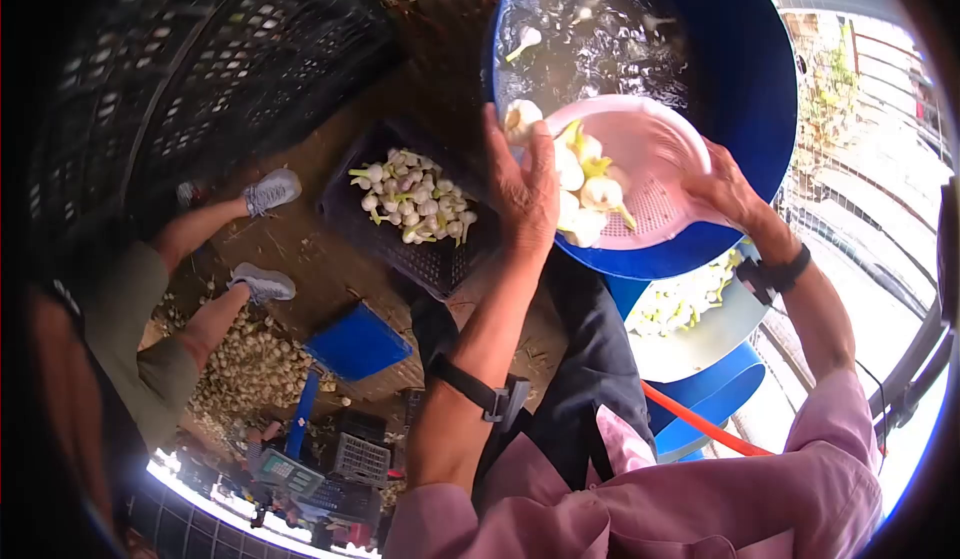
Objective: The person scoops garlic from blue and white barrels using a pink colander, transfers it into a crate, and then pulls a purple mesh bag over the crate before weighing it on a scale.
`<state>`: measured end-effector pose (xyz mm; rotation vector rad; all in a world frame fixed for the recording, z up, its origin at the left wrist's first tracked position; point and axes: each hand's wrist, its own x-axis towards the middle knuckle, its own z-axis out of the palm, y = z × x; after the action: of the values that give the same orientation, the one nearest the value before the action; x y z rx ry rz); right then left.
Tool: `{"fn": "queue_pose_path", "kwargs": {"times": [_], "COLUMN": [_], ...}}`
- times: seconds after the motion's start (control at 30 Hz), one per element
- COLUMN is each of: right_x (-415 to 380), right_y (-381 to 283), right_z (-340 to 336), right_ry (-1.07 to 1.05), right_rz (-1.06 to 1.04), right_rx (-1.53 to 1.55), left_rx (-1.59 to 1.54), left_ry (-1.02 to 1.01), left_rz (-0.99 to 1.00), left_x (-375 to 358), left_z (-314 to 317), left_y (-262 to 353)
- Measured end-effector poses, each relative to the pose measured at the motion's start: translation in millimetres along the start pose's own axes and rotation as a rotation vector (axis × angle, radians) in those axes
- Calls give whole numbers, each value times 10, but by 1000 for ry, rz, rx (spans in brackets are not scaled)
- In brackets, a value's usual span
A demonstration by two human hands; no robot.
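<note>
Pinched between the thumb and fingers of my left hand (526, 191) is a white garlic bulb (521, 119), beside the left rim of a pink colander (668, 204). My right hand (728, 191) grips the colander's right rim, keeping it tilted over the near edge of a blue barrel (745, 69). Several garlic bulbs (600, 193) with short green-yellow stems lie along the colander's left side. Churning water (600, 54) fills the barrel's bottom, and a loose garlic bulb (525, 41) floats near its left wall.
A dark crate of garlic (415, 199) stands left of my legs. Below the barrel is a pale basin (680, 344) with more garlic. A person's legs (215, 324) are at left, near a garlic heap (255, 369) and a blue platform scale (358, 342). Tall black crates (220, 69) rise behind.
</note>
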<state>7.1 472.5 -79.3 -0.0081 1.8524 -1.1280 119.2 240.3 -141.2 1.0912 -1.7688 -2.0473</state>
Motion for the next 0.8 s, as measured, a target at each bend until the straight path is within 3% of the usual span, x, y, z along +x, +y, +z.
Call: {"fn": "queue_pose_path", "kwargs": {"times": [0.03, 0.1, 0.13, 0.2, 0.27, 0.33, 0.37, 0.4, 0.43, 0.47, 0.5, 0.57, 0.63, 0.7, 0.8], "right_x": [-132, -370, -502, -766, -869, -869, -771, -631, -379, -126, 206, 591, 803, 833, 679], "right_y": [-162, -308, -355, -510, -696, -438, -249, -112, 112, 336, 531, 542, 442, 283, -57], "right_z": [15, 122, 181, 409, 802, 1350, 1616, 1963, 2366, 2769, 3109, 3527, 3688, 3688, 3543], "right_ry": [-3, -26, -23, -30, -26, 36, 49, 83, 148, 215, 302, 388, 454, 430, 399], "right_rz": [-21, -137, -231, -219, -47, -192, -265, -156, -170, -175, -304, -305, -385, -451, -424], "right_rx": [-28, -196, -338, -365, -34, 251, 205, 276, 113, -50, -451, -738, -809, -823, -580], "left_rx": [-77, 78, -113, -370, -406, -426, -361, -10, 203, 234, 87, 267, 283, 260, 229], "left_ry": [-19, -11, -17, -52, -11, 0, 5, 60, 237, 315, 396, 594, 724, 708, 669], "left_rz": [5, 97, 59, -38, -26, -92, -122, -136, -140, -220, -245, -290, -261, -220, -251], "left_x": [-27, -72, -117, -271, -344, -344, -259, -197, -136, -142, -104, -234, -392, -510, -508], "left_z": [-22, -124, -172, -407, -730, -1171, -1433, -1699, -1962, -2249, -2587, -3096, -3476, -3784, -3742], "left_y": [65, 105, 210, 454, 548, 529, 301, 433, 33, -91, -473, -568, -480, -567, -446]}}
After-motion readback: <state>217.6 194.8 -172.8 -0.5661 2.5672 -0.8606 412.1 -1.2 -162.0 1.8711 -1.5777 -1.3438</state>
